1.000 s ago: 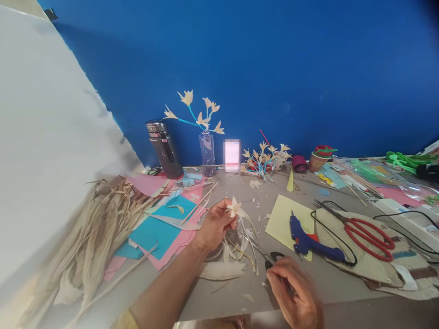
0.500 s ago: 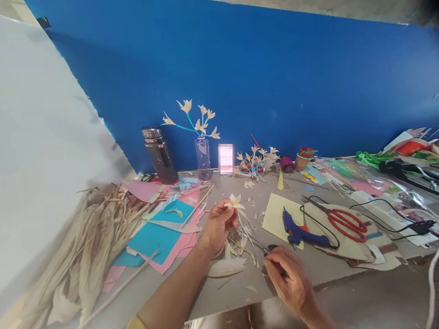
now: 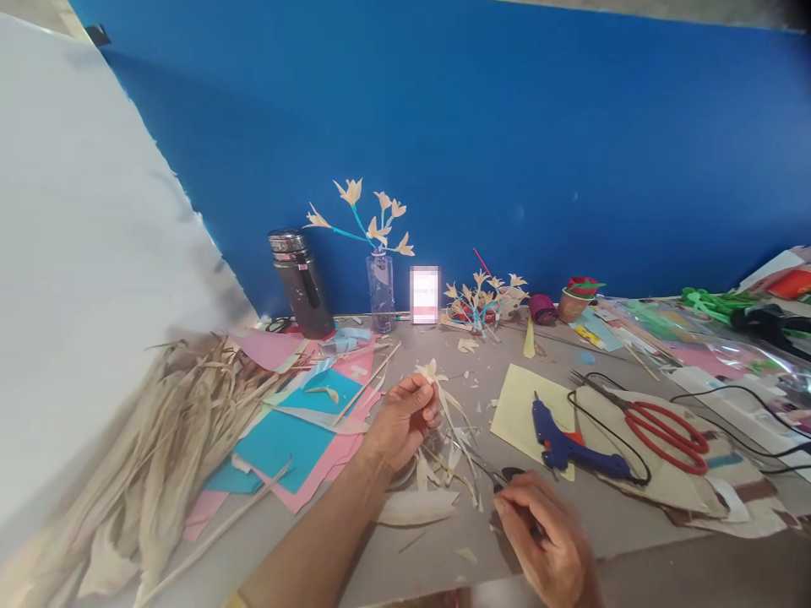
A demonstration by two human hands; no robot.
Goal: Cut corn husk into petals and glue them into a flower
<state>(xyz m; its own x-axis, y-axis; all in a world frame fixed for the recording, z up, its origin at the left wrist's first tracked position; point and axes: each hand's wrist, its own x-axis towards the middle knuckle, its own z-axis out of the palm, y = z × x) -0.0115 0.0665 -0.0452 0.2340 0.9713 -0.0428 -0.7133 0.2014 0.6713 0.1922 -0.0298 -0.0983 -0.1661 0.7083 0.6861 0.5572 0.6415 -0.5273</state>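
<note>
A cream flower (image 3: 430, 371) of dried, husk-like petals is pinched between the thumb and fingers of my left hand (image 3: 405, 414). Thin pale strips (image 3: 459, 429) trail down from it on the right. My right hand (image 3: 545, 536) is closed round the dark handle of small black-handled scissors (image 3: 487, 467), whose blades point toward the strips; part of the handle is hidden by my fingers. Below my left hand lie a wide pale husk piece (image 3: 415, 508) and several scraps.
Dried husks (image 3: 152, 456) and blue and pink paper sheets (image 3: 288, 443) lie left. On the right are a blue glue gun (image 3: 570, 447), red-handled scissors (image 3: 668, 435) and a power strip (image 3: 722, 393). Behind stand a dark flask (image 3: 304, 291), a bottle vase (image 3: 380, 291) and finished flowers (image 3: 485, 304).
The flower has turned in my left hand, its petals facing more upward and away. My right hand stays low on the right with the small scissors. The view has shifted slightly.
</note>
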